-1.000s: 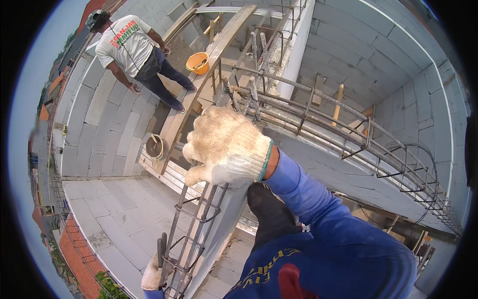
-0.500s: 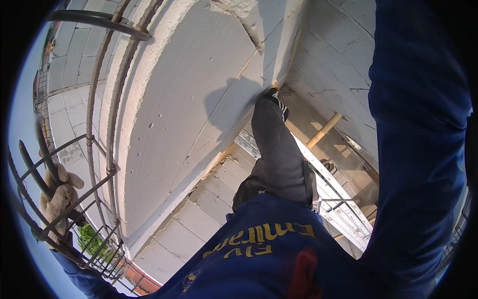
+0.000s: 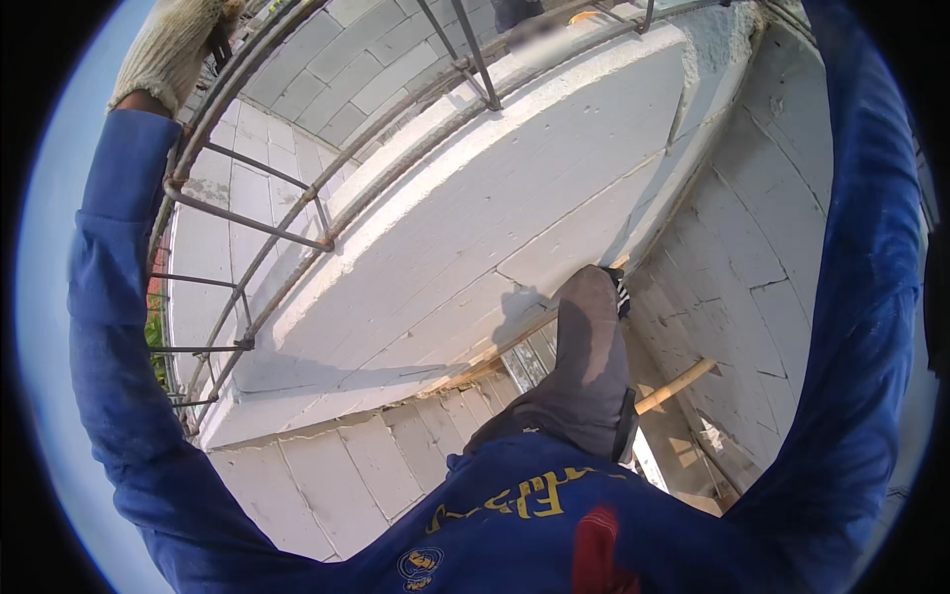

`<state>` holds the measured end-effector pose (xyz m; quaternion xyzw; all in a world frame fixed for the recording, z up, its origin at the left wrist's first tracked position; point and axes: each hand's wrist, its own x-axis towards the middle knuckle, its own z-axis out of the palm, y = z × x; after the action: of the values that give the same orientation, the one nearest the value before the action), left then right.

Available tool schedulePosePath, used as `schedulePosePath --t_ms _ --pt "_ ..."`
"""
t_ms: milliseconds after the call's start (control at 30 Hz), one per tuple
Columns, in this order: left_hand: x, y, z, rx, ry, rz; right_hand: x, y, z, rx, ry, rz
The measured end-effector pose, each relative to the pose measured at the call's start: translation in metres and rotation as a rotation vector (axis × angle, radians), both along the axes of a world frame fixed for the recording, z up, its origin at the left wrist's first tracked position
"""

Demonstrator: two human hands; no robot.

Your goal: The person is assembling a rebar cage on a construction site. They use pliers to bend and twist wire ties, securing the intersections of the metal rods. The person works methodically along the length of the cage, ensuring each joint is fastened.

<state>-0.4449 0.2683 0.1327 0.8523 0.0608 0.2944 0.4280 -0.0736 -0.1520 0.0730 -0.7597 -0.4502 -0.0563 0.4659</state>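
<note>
My left hand (image 3: 173, 51), in a cream knitted work glove, is raised at the upper left beside a cage of rusty steel rebar (image 3: 332, 238). Its fingers are curled and partly hidden behind the bars and the picture edge. A bit of a dark hand tool (image 3: 220, 45) shows at the glove; earlier, two dark handles stuck up from this hand. My right arm (image 3: 871, 297), in a blue sleeve, reaches up along the right side, and its hand is out of view. The rebar cage curves along the top of a pale block wall (image 3: 475, 218).
My leg (image 3: 589, 346) is braced with the foot near the wall corner. Another block wall (image 3: 752, 247) rises at right. Below are a round wooden pole (image 3: 675, 386) and a white metal piece (image 3: 648, 460). Pale blocks (image 3: 336, 475) run along the lower left.
My view has turned, so the wall and cage lie more across the picture. The left hand has gone from low at the left to the upper left, with its arm stretched up.
</note>
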Motion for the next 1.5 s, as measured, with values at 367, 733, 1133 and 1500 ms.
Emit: schedulePosePath --t_ms 367,733,1133,1500 --pt "-0.049 -0.064 0.086 -0.637 -0.544 -0.342 -0.005 0.003 0.017 0.14 0.022 -0.221" --pt "-0.032 -0.09 0.08 -0.607 -0.323 -0.62 -0.136 -0.029 0.024 0.925 -0.232 -0.491" --pt "-0.082 -0.385 -0.141 0.356 0.192 -0.598 -0.487 -0.096 -0.183 0.126 0.584 -0.412" --pt "0.018 -0.4 -0.16 0.51 -0.009 -0.434 -0.675 -0.319 -0.44 0.295 1.125 -1.056"
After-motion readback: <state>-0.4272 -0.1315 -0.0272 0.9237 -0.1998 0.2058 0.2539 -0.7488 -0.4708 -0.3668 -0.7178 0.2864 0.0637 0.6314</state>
